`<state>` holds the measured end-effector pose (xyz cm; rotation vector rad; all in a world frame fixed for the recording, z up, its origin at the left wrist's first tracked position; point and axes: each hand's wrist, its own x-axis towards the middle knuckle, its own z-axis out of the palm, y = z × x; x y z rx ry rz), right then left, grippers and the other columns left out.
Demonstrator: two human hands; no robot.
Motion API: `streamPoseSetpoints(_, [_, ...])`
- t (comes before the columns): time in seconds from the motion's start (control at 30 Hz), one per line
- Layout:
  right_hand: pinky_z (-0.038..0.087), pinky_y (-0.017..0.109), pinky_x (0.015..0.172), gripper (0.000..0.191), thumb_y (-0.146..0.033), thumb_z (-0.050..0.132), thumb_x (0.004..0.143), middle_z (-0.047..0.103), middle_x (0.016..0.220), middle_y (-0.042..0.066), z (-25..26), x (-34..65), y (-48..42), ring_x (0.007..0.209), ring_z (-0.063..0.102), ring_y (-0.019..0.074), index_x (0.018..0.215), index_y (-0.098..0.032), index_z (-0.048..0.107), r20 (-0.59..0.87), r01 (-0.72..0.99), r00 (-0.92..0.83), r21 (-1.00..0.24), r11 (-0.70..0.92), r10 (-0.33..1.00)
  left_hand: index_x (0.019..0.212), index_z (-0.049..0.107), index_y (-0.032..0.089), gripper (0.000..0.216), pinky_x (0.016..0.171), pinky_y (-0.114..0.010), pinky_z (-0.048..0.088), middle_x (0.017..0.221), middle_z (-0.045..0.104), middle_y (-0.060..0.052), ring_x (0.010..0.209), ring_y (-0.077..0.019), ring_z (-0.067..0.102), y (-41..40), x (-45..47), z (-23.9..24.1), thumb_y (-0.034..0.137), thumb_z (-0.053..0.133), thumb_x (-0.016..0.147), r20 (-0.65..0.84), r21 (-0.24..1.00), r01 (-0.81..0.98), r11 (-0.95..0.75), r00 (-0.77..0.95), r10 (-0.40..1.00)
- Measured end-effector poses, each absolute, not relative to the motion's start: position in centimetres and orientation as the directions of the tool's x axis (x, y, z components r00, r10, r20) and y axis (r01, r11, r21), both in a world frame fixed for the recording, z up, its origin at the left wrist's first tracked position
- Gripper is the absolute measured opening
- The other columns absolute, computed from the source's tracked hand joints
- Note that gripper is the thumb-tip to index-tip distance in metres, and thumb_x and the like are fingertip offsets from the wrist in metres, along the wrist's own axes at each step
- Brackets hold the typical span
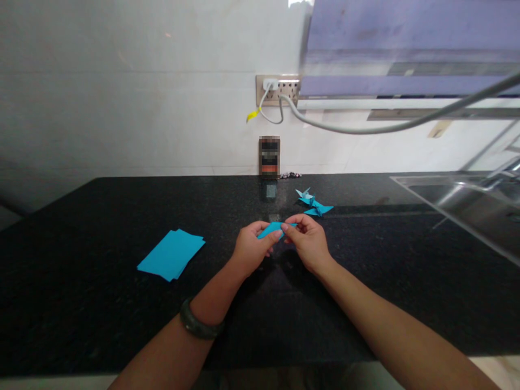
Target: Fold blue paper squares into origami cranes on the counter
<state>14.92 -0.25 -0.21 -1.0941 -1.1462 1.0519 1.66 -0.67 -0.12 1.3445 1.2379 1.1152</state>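
Note:
Both hands hold a small folded piece of blue paper [271, 228] just above the black counter. My left hand [252, 246] pinches its left part, thumb on top. At its right end, the thumb and fingers of my right hand [307, 238] are closed on the paper. Parts of the fold are hidden behind my fingers. Beyond my right hand lie several folded blue paper cranes [319, 209], close together. A stack of blue paper sheets [173, 254] rests on the counter to the left, its edges not quite lined up.
The black counter [101, 325] runs back to a tiled wall. A blurred-out upright phone-like object [270, 157] leans there beside a beaded string [291, 175]. Above hang a socket [289, 89] and grey cable [357, 130]. A metal sink [479, 206] is at right.

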Motion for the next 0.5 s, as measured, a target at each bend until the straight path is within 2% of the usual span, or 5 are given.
streamPoseSetpoints(0.17, [0.043, 0.022, 0.045, 0.026, -0.035, 0.07, 0.059, 0.055, 0.054, -0.003, -0.1, 14.6, -0.4, 0.046, 0.05, 0.0086, 0.07, -0.016, 0.055, 0.123, -0.102, 0.099, -0.986, 0.133, 0.987, 0.065, 0.057, 0.013, 0.027, 0.036, -0.018, 0.036, 0.044, 0.053, 0.002, 0.035, -0.0068, 0.045, -0.8, 1.7, 0.2, 0.039, 0.055, 0.073, 0.031, 0.993, 0.114, -0.04, 0.079, 0.996])
streamPoseSetpoints(0.27, [0.043, 0.022, 0.044, 0.026, -0.033, 0.071, 0.057, 0.055, 0.055, -0.003, -0.1, 14.7, -0.3, 0.045, 0.05, 0.0082, 0.069, -0.015, 0.056, 0.079, -0.166, 0.115, -0.981, 0.098, 0.99, 0.067, 0.056, 0.012, 0.04, 0.035, -0.018, 0.036, 0.053, 0.061, -0.003, 0.035, -0.0075, 0.047, -0.5, 1.5, 0.1, 0.05, 0.047, 0.077, 0.023, 0.998, 0.049, -0.027, 0.076, 0.997])
streamPoseSetpoints(0.4, [0.045, 0.022, 0.045, 0.025, -0.031, 0.072, 0.056, 0.056, 0.056, -0.003, -0.2, 15.1, 0.1, 0.046, 0.051, 0.0081, 0.068, -0.015, 0.057, 0.062, -0.205, 0.165, -0.974, 0.096, 0.984, 0.075, 0.059, 0.009, 0.06, 0.035, -0.019, 0.036, 0.057, 0.063, -0.007, 0.037, -0.0096, 0.052, 0.0, 0.9, 0.1, 0.062, 0.031, 0.078, -0.027, 0.999, -0.031, 0.027, 0.006, 1.0])
streamPoseSetpoints(0.43, [0.045, 0.022, 0.045, 0.025, -0.031, 0.072, 0.055, 0.056, 0.056, -0.003, -0.2, 15.2, 0.1, 0.046, 0.051, 0.0082, 0.068, -0.015, 0.057, 0.067, -0.2, 0.174, -0.975, 0.102, 0.982, 0.078, 0.06, 0.009, 0.061, 0.036, -0.019, 0.036, 0.058, 0.063, -0.007, 0.038, -0.0098, 0.053, 0.1, 0.7, 0.2, 0.064, 0.032, 0.077, -0.028, 0.999, -0.033, 0.028, 0.013, 1.0])
streamPoseSetpoints(0.5, [0.046, 0.022, 0.046, 0.025, -0.031, 0.072, 0.056, 0.055, 0.055, -0.004, -0.1, 15.2, 0.1, 0.046, 0.05, 0.0082, 0.068, -0.015, 0.057, 0.077, -0.185, 0.187, -0.976, 0.112, 0.979, 0.089, 0.06, 0.01, 0.051, 0.039, -0.019, 0.038, 0.061, 0.063, -0.004, 0.041, -0.0089, 0.053, 0.0, 0.7, 0.2, 0.056, 0.056, 0.067, 0.022, 1.0, 0.015, -0.023, 0.042, 0.999])
